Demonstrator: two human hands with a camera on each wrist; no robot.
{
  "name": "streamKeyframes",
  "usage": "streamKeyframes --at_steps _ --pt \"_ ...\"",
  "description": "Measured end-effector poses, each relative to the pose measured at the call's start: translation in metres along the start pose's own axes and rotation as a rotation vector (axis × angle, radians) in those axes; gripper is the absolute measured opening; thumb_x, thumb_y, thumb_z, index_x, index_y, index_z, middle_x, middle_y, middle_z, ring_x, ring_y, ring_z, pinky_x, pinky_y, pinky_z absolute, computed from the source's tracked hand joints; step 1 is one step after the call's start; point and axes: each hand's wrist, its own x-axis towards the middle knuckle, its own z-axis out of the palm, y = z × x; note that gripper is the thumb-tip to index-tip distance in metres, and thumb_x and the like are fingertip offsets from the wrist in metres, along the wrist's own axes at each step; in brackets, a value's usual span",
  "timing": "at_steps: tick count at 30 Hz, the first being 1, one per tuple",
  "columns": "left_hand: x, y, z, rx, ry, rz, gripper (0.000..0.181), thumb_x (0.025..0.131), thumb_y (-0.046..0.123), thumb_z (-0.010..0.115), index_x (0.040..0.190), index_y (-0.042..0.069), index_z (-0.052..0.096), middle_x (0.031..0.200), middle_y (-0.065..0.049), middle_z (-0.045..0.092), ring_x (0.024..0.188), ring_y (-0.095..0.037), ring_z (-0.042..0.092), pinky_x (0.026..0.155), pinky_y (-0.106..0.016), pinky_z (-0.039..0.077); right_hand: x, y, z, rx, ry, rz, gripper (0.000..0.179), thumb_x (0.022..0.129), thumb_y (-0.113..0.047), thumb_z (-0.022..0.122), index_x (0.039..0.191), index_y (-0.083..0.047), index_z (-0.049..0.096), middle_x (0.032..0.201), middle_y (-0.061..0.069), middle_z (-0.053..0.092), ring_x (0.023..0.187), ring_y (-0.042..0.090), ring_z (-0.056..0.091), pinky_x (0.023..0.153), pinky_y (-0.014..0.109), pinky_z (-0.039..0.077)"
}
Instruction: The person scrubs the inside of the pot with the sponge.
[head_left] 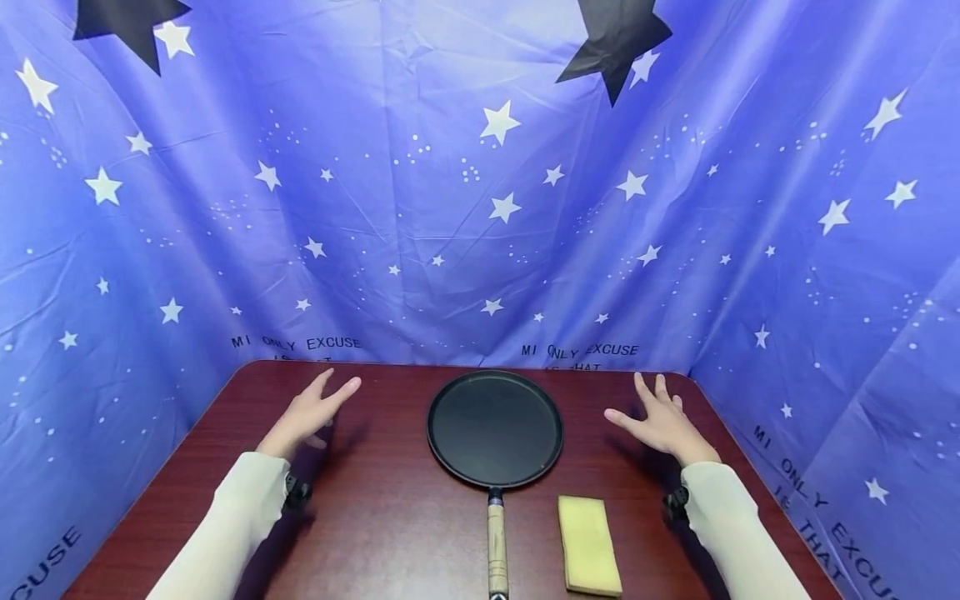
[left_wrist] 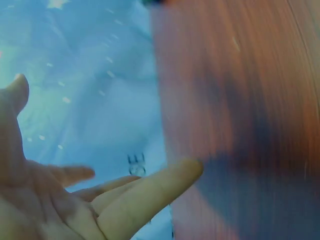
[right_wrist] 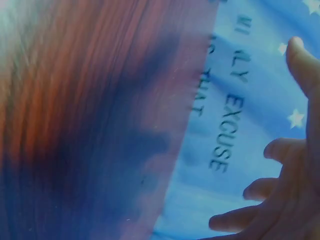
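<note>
Here on the far left of the crepe pan, a blue-violet curtain (head_left: 90,250) with white stars hangs beside the table, and in from there comes a white left sleeve (head_left: 232,517) with a black wrist device (head_left: 297,490) at its cuff. Out of it reaches the left hand (head_left: 306,414), open, fingers extended and spread, thumb angled towards the pan, well apart from it and over the tabletop.

Now the centre: the crepe pan (head_left: 495,429) itself, round, black and low-rimmed, lying flat between the two hands, its cooking surface facing up! Its pale wooden handle (head_left: 497,537) runs straight from the pan towards the person, and beneath it all is the glossy red-brown wooden table (head_left: 390,500).

Just right of the pan's handle, nearer the person than the pan's disc, a yellow rectangular sponge (head_left: 590,546) lies flat, apart from the pan and from both hands.

And over to the pan's right, the right hand (head_left: 663,425), also open, fingers splayed, thumb pointing back at the pan, well clear of its rim. Behind that hand, a second black wrist device (head_left: 677,502) and the white right sleeve (head_left: 738,533).
</note>
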Motion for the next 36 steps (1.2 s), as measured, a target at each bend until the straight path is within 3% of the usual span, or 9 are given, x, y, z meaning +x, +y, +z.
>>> streamKeyframes --at_steps 3,6,10,14,17,23,31,36 --pt "-0.01 0.006 0.008 -0.181 -0.039 -0.031 0.11 0.099 0.07 0.055 0.169 0.01 -0.005 0.164 -0.038 0.021 0.124 -0.057 0.059 0.068 -0.059 0.069 -0.012 -0.014 0.002 0.02 -0.02 -0.009 0.113 0.096 -0.075 0.056 0.168 -0.005 0.004 0.166 0.04 -0.008 0.143 0.076 0.006 0.109 0.093 0.022" --pt "-0.02 0.012 0.018 -0.29 -0.067 -0.039 0.107 0.102 0.067 0.051 0.168 0.006 -0.007 0.157 -0.042 0.032 0.118 -0.057 0.063 0.071 -0.061 0.069 -0.025 -0.03 0.006 0.043 -0.033 -0.044 0.11 0.097 -0.072 0.056 0.169 -0.005 0.006 0.167 0.038 -0.005 0.145 0.071 0.013 0.111 0.091 0.022" --pt "-0.035 0.018 0.037 -0.373 -0.106 -0.062 0.099 0.104 0.067 0.049 0.166 0.004 0.005 0.147 -0.041 0.046 0.11 -0.053 0.069 0.069 -0.058 0.069 -0.047 -0.052 0.014 0.034 -0.034 -0.101 0.104 0.098 -0.07 0.057 0.168 -0.004 0.017 0.167 0.037 0.013 0.145 0.066 0.025 0.112 0.089 0.025" --pt "-0.048 0.02 0.059 -0.446 -0.162 -0.081 0.089 0.105 0.066 0.047 0.161 0.005 0.019 0.14 -0.039 0.054 0.102 -0.049 0.072 0.065 -0.055 0.07 -0.071 -0.073 0.022 -0.015 -0.028 -0.145 0.099 0.098 -0.069 0.059 0.164 -0.001 0.032 0.16 0.037 0.035 0.14 0.062 0.041 0.111 0.082 0.038" --pt "-0.056 0.022 0.077 -0.472 -0.193 -0.082 0.087 0.104 0.066 0.048 0.16 0.005 0.02 0.134 -0.038 0.058 0.098 -0.048 0.073 0.061 -0.055 0.069 -0.088 -0.086 0.029 -0.06 -0.02 -0.16 0.093 0.096 -0.068 0.062 0.159 -0.001 0.043 0.154 0.035 0.045 0.133 0.059 0.051 0.104 0.078 0.048" --pt "-0.074 0.027 0.118 -0.52 -0.259 -0.074 0.096 0.104 0.062 0.052 0.163 0.002 0.005 0.131 -0.038 0.059 0.093 -0.046 0.074 0.061 -0.058 0.069 -0.117 -0.108 0.043 -0.135 -0.06 -0.158 0.085 0.09 -0.067 0.07 0.148 -0.005 0.061 0.151 0.025 0.055 0.126 0.055 0.059 0.082 0.073 0.061" --pt "-0.099 0.031 0.164 -0.525 -0.358 -0.055 0.087 0.106 0.055 0.056 0.157 0.0 0.013 0.122 -0.035 0.059 0.081 -0.037 0.075 0.058 -0.051 0.069 -0.134 -0.121 0.061 -0.161 -0.069 -0.144 0.087 0.081 -0.061 0.084 0.146 -0.007 0.063 0.149 0.021 0.058 0.118 0.046 0.061 0.066 0.06 0.063" --pt "-0.11 0.033 0.185 -0.535 -0.376 -0.046 0.082 0.107 0.043 0.059 0.157 -0.002 0.013 0.119 -0.032 0.06 0.079 -0.037 0.075 0.057 -0.047 0.069 -0.138 -0.122 0.07 -0.149 -0.062 -0.153 0.087 0.079 -0.057 0.087 0.143 -0.003 0.064 0.148 0.022 0.059 0.124 0.052 0.056 0.07 0.063 0.064"
